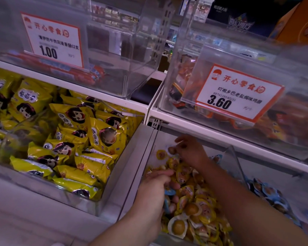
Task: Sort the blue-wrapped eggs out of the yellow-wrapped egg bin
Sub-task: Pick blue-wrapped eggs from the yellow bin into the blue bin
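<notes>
Mid-sort; left hand [154, 188] grips blue-wrapped eggs [169, 191] in yellow-wrapped egg bin [236, 157]; right hand [189, 150] pinches one egg [172, 150]; next: carry blues to blue bin [267, 192].

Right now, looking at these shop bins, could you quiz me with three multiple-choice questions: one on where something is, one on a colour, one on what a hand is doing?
1. Where is the bin of blue-wrapped eggs?
A. right of the yellow-wrapped egg bin
B. on the upper shelf
C. left of the yellow snack bags

2. What colour is the wrapper under the left hand?
A. red
B. blue
C. green

3. What is the right hand doing?
A. resting flat on the shelf
B. pinching a small egg at the back of the bin
C. lifting the price tag

Answers: 1 A, the blue pile lies beyond the clear divider on the right; 2 B, a blue edge shows by its fingers; 3 B, the fingertips close on the egg.
</notes>
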